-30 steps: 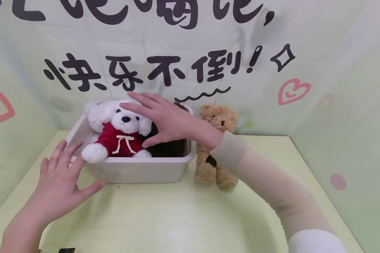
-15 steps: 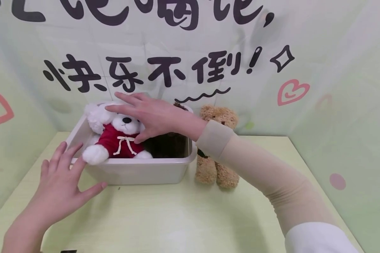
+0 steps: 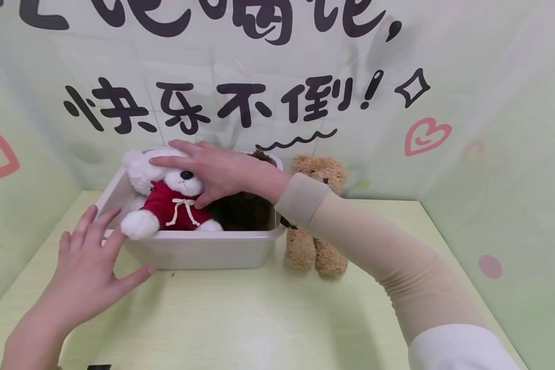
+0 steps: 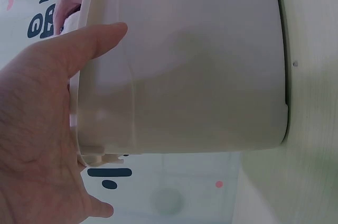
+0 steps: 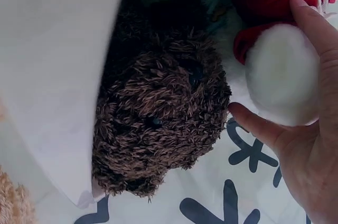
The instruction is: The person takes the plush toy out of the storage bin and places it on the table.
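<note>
I count three plush toys, one bin and two hands here. Inside the pale bin [image 3: 203, 251] are two toys: the white dog [image 3: 176, 203] in a red top at left, one paw over the near rim, and the dark brown plush [image 3: 242, 213] at right. The third, a tan bear [image 3: 300, 252], is on the table [image 3: 259, 324] just right of the bin. The left hand [image 3: 88, 264], fingers spread, is at the bin's near-left corner; the right hand [image 3: 217, 169] spreads loosely over the dog's head, gripping nothing firmly that I can see.
</note>
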`<state>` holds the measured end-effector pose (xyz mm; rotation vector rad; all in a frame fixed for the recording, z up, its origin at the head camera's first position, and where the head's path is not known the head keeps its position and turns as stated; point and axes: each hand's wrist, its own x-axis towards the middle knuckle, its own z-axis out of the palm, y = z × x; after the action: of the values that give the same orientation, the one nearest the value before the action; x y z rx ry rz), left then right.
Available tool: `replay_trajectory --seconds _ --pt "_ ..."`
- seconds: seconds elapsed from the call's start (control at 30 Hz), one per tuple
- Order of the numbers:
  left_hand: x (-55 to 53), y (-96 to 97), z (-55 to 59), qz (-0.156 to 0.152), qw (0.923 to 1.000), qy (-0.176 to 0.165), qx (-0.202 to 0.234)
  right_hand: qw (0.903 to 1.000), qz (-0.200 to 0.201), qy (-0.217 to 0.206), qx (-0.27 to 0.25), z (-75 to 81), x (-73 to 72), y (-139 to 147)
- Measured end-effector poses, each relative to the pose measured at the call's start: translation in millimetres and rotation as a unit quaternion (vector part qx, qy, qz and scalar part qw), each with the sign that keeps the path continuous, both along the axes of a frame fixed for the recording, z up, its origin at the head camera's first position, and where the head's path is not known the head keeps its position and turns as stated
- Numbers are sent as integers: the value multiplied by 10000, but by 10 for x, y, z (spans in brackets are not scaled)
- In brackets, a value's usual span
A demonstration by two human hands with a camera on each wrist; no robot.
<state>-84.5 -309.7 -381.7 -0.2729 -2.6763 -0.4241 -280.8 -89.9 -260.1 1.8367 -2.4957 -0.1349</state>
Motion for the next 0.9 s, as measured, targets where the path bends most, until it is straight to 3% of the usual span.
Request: replay_trajectory --seconds 0.43,0.9 --pt "7 13 1 -27 10000 -32 8 9962 580 -60 -648 -36 2 106" --pt "14 -5 -30 -44 10000 61 43 9929 770 -41 -908 40 59 176"
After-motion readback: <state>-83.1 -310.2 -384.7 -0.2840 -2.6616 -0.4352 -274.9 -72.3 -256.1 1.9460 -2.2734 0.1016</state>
